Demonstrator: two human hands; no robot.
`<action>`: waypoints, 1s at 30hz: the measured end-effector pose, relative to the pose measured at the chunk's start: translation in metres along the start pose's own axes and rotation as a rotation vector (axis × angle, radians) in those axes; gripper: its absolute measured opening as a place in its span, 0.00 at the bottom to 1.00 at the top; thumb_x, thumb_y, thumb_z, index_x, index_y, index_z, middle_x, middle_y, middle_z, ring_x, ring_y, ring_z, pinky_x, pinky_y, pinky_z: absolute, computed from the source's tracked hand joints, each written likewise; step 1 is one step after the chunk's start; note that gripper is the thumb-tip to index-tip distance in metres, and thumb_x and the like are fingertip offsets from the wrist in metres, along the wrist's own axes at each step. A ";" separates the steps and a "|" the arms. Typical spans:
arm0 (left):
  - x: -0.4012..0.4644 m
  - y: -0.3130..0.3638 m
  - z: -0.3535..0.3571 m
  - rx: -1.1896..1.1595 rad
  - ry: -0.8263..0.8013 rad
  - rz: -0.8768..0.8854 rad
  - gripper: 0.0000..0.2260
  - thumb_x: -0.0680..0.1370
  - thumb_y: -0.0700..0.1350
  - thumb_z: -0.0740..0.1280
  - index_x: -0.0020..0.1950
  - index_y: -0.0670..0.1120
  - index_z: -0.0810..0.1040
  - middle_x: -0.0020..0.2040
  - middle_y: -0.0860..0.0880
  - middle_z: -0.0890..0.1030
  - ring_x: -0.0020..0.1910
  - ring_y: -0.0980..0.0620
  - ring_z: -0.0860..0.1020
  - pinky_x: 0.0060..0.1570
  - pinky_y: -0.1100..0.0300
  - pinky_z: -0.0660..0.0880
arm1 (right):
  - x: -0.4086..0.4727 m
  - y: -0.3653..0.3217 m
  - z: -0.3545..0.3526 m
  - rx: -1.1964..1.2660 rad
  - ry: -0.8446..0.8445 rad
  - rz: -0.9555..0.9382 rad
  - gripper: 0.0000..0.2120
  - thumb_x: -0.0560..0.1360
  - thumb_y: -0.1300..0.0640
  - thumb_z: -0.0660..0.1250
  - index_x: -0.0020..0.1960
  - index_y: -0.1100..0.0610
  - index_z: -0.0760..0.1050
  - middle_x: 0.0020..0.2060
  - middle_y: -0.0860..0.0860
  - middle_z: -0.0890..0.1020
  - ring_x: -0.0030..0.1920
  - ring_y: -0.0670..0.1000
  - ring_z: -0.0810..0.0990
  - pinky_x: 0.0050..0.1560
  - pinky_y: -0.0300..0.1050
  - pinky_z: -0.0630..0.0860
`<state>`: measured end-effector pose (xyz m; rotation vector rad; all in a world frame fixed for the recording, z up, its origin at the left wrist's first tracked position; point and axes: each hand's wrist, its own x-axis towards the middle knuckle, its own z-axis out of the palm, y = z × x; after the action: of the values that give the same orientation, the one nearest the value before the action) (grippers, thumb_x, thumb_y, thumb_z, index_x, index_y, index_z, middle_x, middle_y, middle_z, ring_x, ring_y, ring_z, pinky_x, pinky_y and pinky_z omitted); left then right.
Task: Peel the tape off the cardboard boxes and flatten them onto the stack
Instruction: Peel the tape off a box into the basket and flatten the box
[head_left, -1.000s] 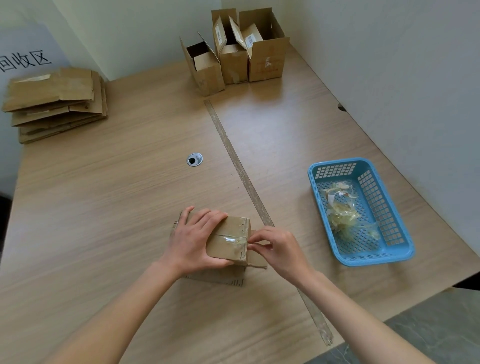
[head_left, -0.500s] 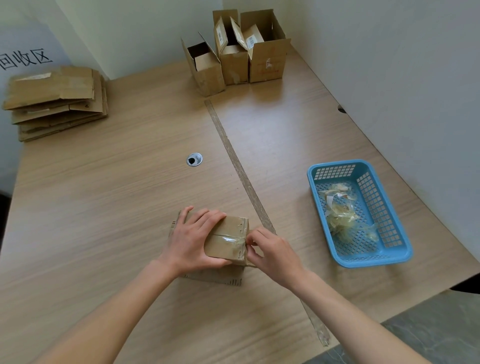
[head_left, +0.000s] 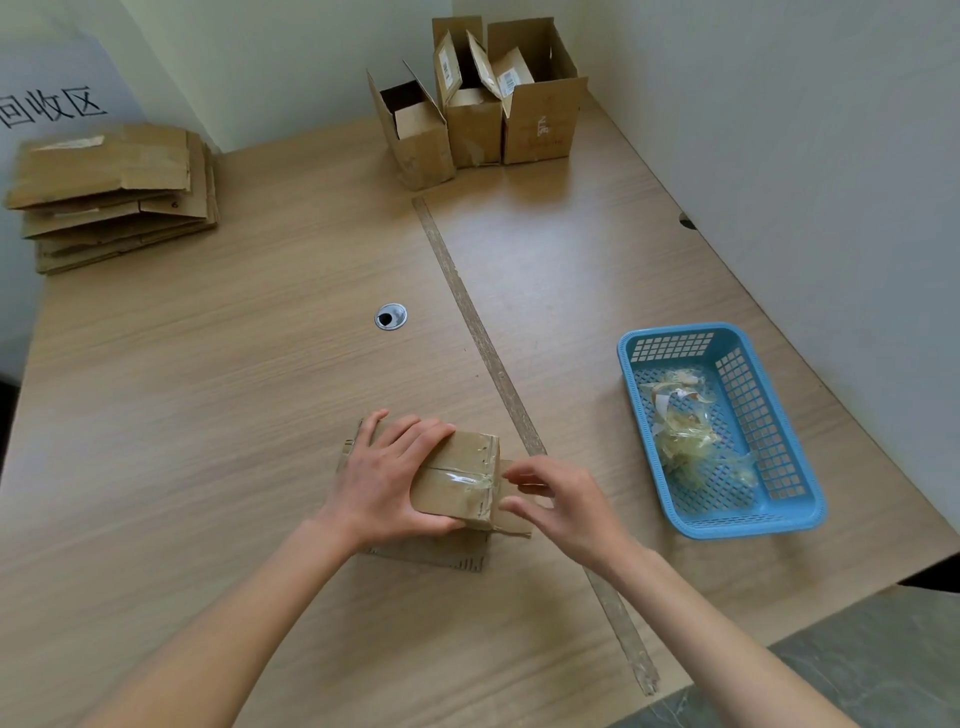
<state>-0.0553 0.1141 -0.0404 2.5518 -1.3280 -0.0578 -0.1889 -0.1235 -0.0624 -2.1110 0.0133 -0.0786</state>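
A small cardboard box (head_left: 464, 503) stands near the table's front, with clear tape (head_left: 466, 477) along its top seam and down its right end. My left hand (head_left: 387, 480) grips the box, fingers over the top and thumb on the near face. My right hand (head_left: 563, 501) is just right of the box, at the taped end; thumb and forefinger are apart and hold nothing. A loose flap sticks out beneath it. The stack of flattened boxes (head_left: 109, 192) lies at the far left.
Three opened cardboard boxes (head_left: 478, 109) stand at the back by the wall. A blue plastic basket (head_left: 675, 338) with crumpled tape scraps (head_left: 685, 439) sits to the right. A cable hole (head_left: 390, 316) and a worn seam strip (head_left: 483, 338) mark the tabletop.
My right hand, which was picking at the tape end against the box, has drawn back slightly and its fingers have opened. My left hand and the box have stayed put.
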 end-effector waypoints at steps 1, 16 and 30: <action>0.000 0.000 0.000 0.001 0.001 -0.002 0.46 0.64 0.77 0.69 0.74 0.51 0.70 0.69 0.55 0.75 0.70 0.51 0.72 0.75 0.38 0.58 | 0.002 -0.002 0.003 -0.011 0.008 -0.010 0.13 0.75 0.52 0.76 0.56 0.55 0.81 0.51 0.46 0.84 0.52 0.43 0.83 0.55 0.43 0.81; 0.002 -0.004 0.000 -0.034 0.012 0.004 0.45 0.64 0.76 0.70 0.74 0.51 0.70 0.69 0.57 0.76 0.70 0.52 0.72 0.75 0.39 0.58 | 0.015 -0.013 0.005 -0.561 -0.061 -0.216 0.10 0.76 0.70 0.62 0.53 0.58 0.74 0.49 0.51 0.78 0.35 0.57 0.77 0.25 0.52 0.72; 0.022 -0.040 -0.026 0.167 -0.066 0.088 0.43 0.69 0.72 0.65 0.81 0.57 0.62 0.83 0.53 0.54 0.82 0.46 0.49 0.77 0.36 0.42 | 0.058 -0.043 -0.028 -0.460 -0.169 -0.217 0.03 0.82 0.59 0.62 0.53 0.53 0.67 0.41 0.47 0.82 0.37 0.51 0.79 0.37 0.46 0.74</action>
<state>-0.0070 0.1237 -0.0233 2.6440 -1.5282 -0.0150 -0.1334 -0.1277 -0.0083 -2.5660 -0.3270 -0.0267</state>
